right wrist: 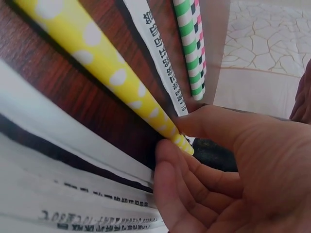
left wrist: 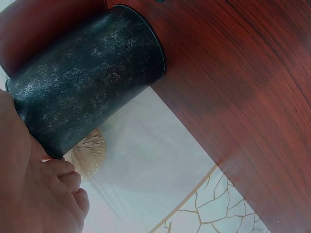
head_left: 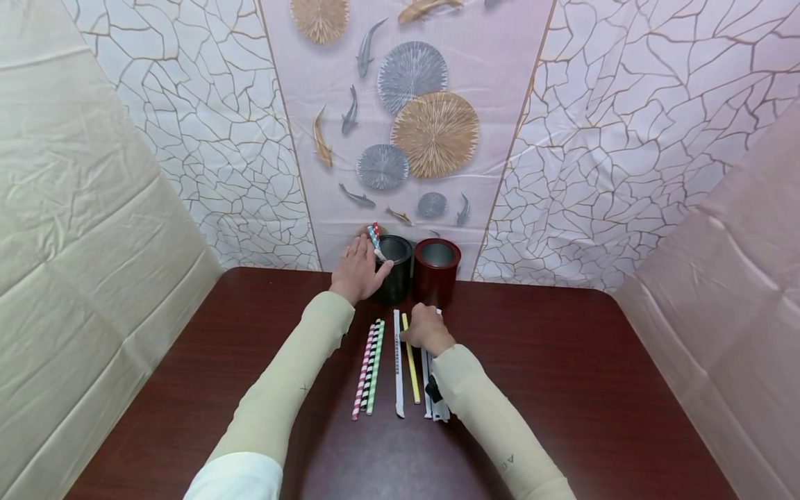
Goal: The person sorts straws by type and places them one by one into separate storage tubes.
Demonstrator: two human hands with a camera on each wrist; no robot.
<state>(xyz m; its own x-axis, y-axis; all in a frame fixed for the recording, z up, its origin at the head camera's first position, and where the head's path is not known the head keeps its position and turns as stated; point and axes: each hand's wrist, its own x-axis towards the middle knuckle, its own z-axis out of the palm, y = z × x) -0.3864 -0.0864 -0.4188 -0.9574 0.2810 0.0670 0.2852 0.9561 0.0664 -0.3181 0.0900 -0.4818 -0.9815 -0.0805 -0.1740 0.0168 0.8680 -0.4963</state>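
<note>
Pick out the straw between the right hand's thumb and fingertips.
The yellow straw with white dots: the right hand pinches it near its far end, while the striped straws and white wrapped straws lie outside that pinch.

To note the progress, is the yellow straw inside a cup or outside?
Outside: the yellow straw stretches along the table, the right hand near its far end.

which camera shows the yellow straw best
The right wrist view: the yellow straw appears largest there, its white dots clear, though one end is cut off. The head view shows both ends, but small, with the right hand partly covering it. The left wrist view doesn't show it.
</note>
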